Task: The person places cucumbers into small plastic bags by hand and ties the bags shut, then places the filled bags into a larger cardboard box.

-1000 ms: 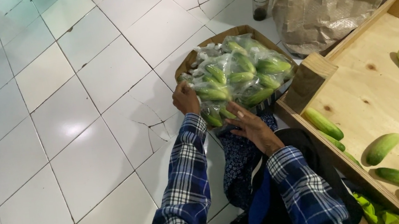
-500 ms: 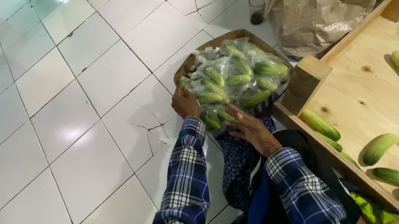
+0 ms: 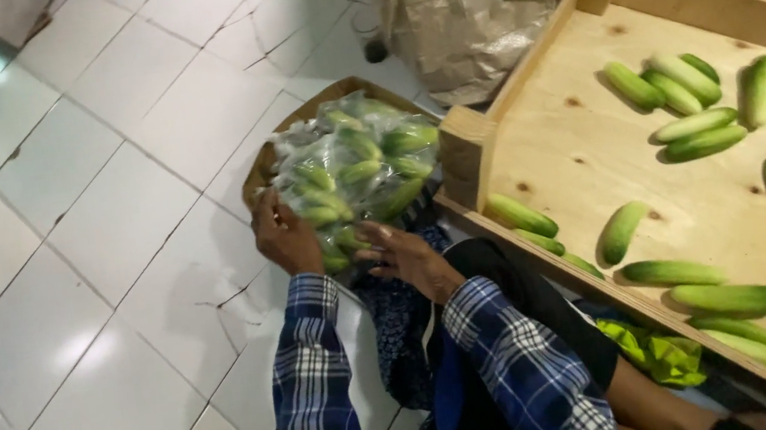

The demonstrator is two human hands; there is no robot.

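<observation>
The wooden display bin (image 3: 593, 128) fills the right side, its pale board floor sloping toward a low front lip, with loose cucumbers (image 3: 720, 301) scattered over it singly and in small heaps. Behind its near corner a crumpled paper sack (image 3: 475, 19) stands on the white tiled floor (image 3: 83, 239). On that floor, just beside the bin's corner post, sits a brown cardboard box (image 3: 270, 166), and in it rests a clear plastic bag of cucumbers (image 3: 355, 163), bulging above the rim. The bag is the thing in hand: it looks heavy for its size, packed tight with firm, smooth cucumbers, while the thin film around them is soft, slick and likely to stretch or tear if pulled at one spot. It would probably carry best cradled from underneath with both palms, or by the box walls, not pinched by the loose plastic at the top. The left hand (image 3: 285, 235) is curled against the bag's near left side at the box edge, fingers wrapped onto the plastic. The right hand (image 3: 410, 256) lies half open with fingers spread, its tips touching the bag's lower near side; whether it has truly gripped the film or only rests on it is hard to tell from this angle. Both forearms wear blue plaid sleeves (image 3: 313, 387). A crumpled yellow-green cloth or bag (image 3: 661, 350) lies below the bin's front lip.
</observation>
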